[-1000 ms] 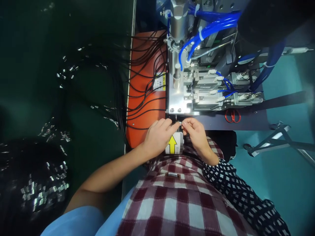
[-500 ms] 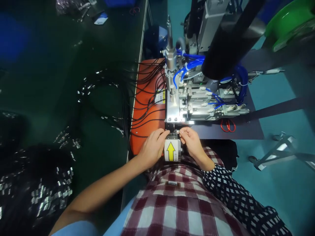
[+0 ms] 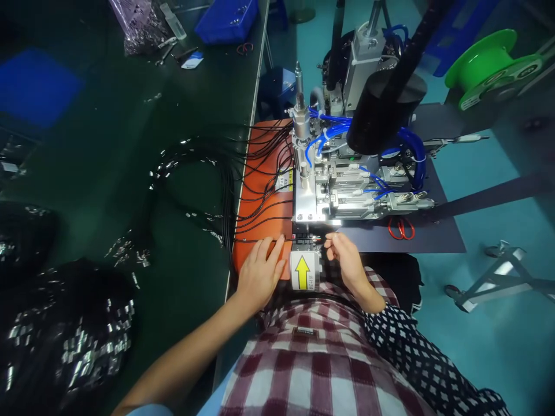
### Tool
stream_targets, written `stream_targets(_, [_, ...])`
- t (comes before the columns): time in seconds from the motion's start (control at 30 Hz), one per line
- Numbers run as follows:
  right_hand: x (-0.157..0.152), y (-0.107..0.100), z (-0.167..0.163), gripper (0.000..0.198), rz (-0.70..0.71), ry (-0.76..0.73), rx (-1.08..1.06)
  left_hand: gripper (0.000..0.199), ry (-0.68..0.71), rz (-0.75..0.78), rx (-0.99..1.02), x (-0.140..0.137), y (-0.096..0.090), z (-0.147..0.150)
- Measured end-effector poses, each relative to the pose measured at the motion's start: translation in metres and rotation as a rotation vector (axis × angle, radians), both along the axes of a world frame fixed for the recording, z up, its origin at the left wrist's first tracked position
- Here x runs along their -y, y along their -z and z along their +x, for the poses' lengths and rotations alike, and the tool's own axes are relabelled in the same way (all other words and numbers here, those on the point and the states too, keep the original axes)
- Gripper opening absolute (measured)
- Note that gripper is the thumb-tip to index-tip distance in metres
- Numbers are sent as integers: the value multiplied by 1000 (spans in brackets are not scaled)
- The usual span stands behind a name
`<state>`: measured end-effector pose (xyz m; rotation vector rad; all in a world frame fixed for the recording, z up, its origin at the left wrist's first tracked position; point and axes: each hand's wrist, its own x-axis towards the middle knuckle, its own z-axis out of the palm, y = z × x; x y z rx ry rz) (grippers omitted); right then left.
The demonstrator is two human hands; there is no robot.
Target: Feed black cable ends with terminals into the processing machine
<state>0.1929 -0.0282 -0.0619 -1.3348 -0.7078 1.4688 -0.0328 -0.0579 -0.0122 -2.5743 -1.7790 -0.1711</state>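
Observation:
My left hand point(image 3: 260, 274) lies on the orange plate point(image 3: 264, 202), fingers stretched out and a little apart. Its fingertips are beside a black cable point(image 3: 255, 240) that runs across the plate into a small dark fixture point(image 3: 302, 238). On the fixture's right side the cable's end shows fine coloured wires point(image 3: 318, 238). My right hand point(image 3: 349, 263) is just right of these wires, apart from them, with its fingers curled together; anything between the fingertips is hidden. Below the fixture is a white label with a yellow arrow point(image 3: 303, 273).
A machine with metal cylinders point(image 3: 359, 202) and blue air tubes point(image 3: 418, 150) stands ahead. Black cables point(image 3: 225, 190) with metal ends lie on the dark table point(image 3: 195, 104) at left. Red-handled scissors point(image 3: 401, 229), a green reel point(image 3: 477, 63) and a blue tray point(image 3: 228, 23) are around.
My right hand has drawn right, away from the fixture, and the cable's coloured wires now show. My left hand has shifted left off the fixture onto the orange plate. The view has moved slightly.

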Motion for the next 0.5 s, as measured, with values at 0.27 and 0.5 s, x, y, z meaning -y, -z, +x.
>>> stream_targets(0.27, [4, -5, 11, 29, 4, 106, -2, 44, 126, -109, 207, -75, -16, -6])
stream_targets(0.5, [15, -24, 26, 23, -19, 125, -5, 16, 622, -527, -27, -33, -66, -46])
